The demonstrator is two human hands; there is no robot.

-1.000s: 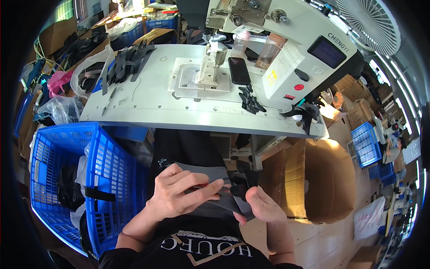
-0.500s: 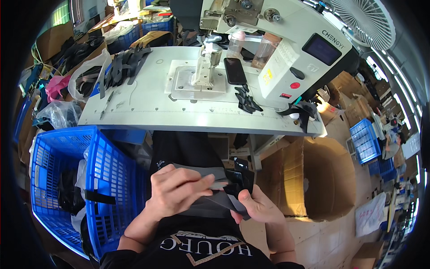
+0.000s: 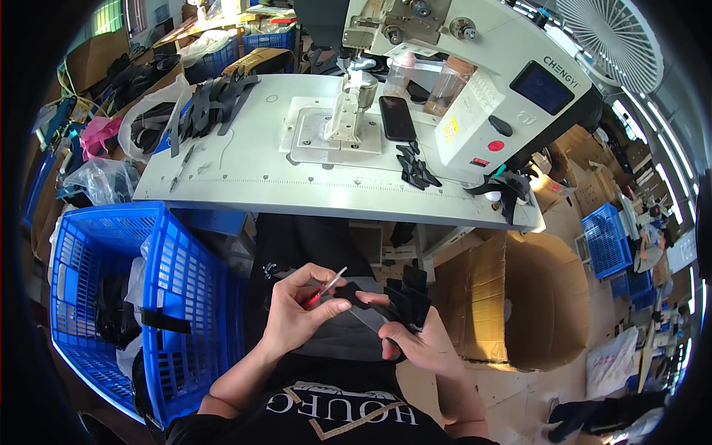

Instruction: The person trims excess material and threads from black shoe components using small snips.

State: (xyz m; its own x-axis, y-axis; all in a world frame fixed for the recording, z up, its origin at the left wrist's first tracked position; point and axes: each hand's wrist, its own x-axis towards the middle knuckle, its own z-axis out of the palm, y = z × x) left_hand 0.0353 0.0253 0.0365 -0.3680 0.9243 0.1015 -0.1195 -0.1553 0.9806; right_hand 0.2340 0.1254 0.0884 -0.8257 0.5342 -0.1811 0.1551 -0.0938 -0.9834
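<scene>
In my left hand is a slim tool with a red handle and a thin pale metal tip; its exact kind I cannot make out. The thumb and fingers of that hand also pinch the end of a black fabric strip. My right hand is closed round a bunch of black fabric pieces, which fan out above its fingers. Both hands are close together over my lap, where grey material lies beneath them.
Ahead is a white table with a sewing machine, a phone, black fabric pieces and dark strips. A blue basket stands left, an open cardboard box right. Dark clothing of another person shows lower right.
My left hand has drawn back from the black pieces, and the tool's tip now points up. The black pieces in my right hand are more fanned out. Another person has appeared lower right.
</scene>
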